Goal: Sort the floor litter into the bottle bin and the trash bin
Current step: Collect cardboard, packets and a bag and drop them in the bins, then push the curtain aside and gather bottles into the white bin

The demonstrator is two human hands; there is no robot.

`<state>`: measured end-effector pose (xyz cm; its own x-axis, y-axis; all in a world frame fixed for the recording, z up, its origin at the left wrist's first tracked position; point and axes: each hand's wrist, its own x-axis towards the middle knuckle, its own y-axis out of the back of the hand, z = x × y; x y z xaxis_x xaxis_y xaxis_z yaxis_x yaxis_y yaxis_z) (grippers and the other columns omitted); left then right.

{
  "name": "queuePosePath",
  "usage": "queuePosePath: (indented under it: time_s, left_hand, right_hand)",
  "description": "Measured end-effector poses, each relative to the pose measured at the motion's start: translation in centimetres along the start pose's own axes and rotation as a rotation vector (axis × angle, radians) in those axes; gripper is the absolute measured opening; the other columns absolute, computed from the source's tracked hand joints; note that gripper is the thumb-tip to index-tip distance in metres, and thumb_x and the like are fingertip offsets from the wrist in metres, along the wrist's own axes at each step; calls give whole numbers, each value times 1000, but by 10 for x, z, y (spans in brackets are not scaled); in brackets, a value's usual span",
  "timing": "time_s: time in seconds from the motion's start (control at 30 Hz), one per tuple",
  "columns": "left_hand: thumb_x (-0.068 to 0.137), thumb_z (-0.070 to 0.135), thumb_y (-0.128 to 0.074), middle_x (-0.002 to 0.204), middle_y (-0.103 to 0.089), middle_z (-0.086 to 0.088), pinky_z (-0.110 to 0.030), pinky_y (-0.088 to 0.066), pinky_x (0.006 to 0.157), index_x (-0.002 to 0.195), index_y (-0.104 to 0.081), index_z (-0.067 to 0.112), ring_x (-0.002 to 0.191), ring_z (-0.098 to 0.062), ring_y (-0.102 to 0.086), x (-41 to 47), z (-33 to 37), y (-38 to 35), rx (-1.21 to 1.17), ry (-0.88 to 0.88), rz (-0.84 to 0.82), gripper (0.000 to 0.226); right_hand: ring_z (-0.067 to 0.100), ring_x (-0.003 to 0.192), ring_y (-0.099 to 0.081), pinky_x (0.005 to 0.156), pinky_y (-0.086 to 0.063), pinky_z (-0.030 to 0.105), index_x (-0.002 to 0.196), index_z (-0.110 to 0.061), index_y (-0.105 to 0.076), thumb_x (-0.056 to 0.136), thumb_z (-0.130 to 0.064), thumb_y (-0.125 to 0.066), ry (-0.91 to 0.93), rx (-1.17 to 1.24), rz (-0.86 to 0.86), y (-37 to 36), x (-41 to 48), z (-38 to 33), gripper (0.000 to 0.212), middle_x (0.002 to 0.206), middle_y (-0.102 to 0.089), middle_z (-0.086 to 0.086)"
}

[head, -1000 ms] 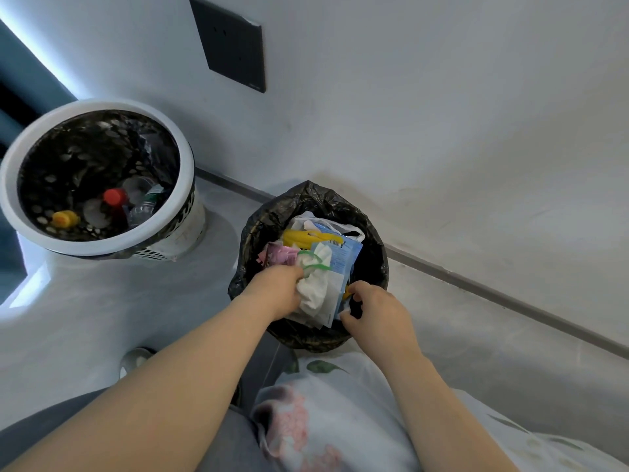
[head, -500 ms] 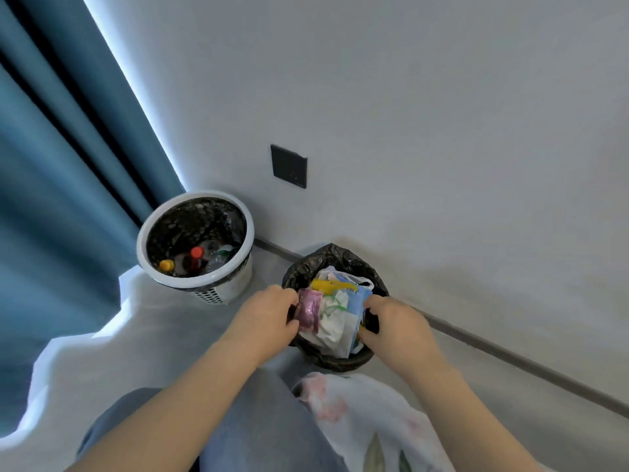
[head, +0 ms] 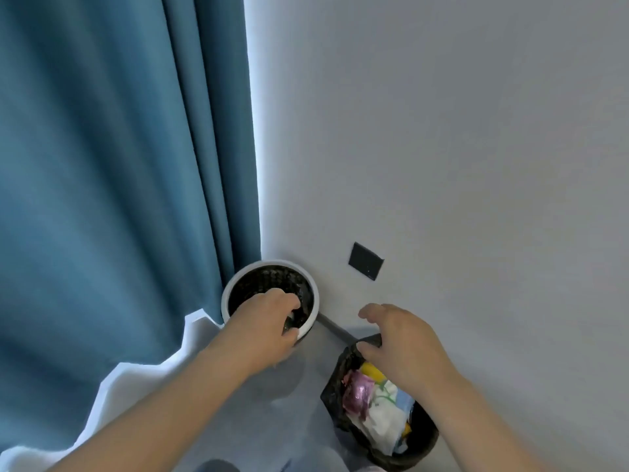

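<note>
One blue curtain [head: 112, 165] hangs left of two bins. The white-rimmed bottle bin [head: 316, 301] stands by the wall; the black-lined trash bin [head: 332, 396], now nearer, holds wrappers and tissue. The left hand [head: 263, 330] has moved from the trash bin; its grip is closed over the bottle bin's near rim. The right hand [head: 401, 338] hovers open, empty, above the trash bin.
</note>
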<state>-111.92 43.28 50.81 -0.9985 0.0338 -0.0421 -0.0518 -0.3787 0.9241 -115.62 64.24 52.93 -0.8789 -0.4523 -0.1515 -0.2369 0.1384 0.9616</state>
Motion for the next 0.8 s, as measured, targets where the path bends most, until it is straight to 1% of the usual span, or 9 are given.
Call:
queuePosePath:
  time_s: [0.07,0.1,0.2,0.23,0.3,0.4,0.53,0.67,0.8]
  left_hand:
    - [88,29,-55,95,-51,6,-23,-35,68,101,-56,22,84,-13,-48,5,-16,30,-8,35,22,15]
    - [88,30,-55,96,-51,6,-24,-37,70,103,-57,22,86,-14,-49,6,-23,46,-14,58,23,18]
    - [87,32,-55,104,-56,3,-31,-46,84,112,-57,20,100,-19,-55,1,-40,98,-28,120,0,27]
    - [87,32,-55,106,-56,3,-32,-47,86,112,-57,20,102,-19,-56,-3,-43,117,-28,136,-8,28]
    - [88,33,-55,107,-55,3,-30,-45,86,114,-56,22,103,-18,-55,-13,-47,160,-23,158,1,29]
    - [90,33,-53,113,-54,2,-28,-44,87,117,-55,19,104,-17,-53,-35,-48,227,-19,207,33,30]
    - [92,35,-50,121,-53,3,-29,-42,93,125,-50,21,111,-17,-52,-78,-53,312,4,300,69,36]
    - [93,38,-48,128,-49,4,-27,-39,98,131,-45,24,117,-16,-49,-124,-54,382,25,394,107,40]
    - [93,37,-49,130,-49,3,-25,-37,101,133,-46,23,119,-16,-49,-166,-58,439,38,498,186,42]
  right_hand:
    - [13,115,-53,93,-43,25,137,-28,-44,91,-34,-55,40,-29,-8,21,24,-25,48,127,-56,-6]
    - [14,115,-54,93,-44,25,136,-28,-45,91,-34,-55,56,-31,-10,34,35,-39,47,126,-57,-6]
    - [13,113,-55,91,-46,25,136,-28,-46,90,-33,-56,104,-52,-15,77,57,-84,47,125,-58,-7]
    - [13,113,-55,91,-46,26,135,-28,-47,89,-33,-57,119,-61,-20,92,61,-99,47,125,-58,-7]
    - [15,112,-56,91,-47,28,134,-28,-48,89,-32,-56,149,-76,-34,126,67,-130,45,124,-58,-7]
    - [16,110,-57,91,-48,30,131,-27,-49,90,-32,-57,209,-100,-40,177,68,-177,42,122,-59,-6]
    - [13,111,-57,91,-47,26,134,-29,-47,91,-32,-56,315,-101,-29,242,58,-244,44,125,-58,-9]
    - [12,111,-56,92,-46,24,132,-29,-48,89,-32,-57,422,-87,-45,295,44,-305,44,125,-58,-11]
    - [13,111,-56,91,-46,25,131,-27,-49,89,-32,-57,562,-84,-54,334,36,-360,43,125,-58,-10]
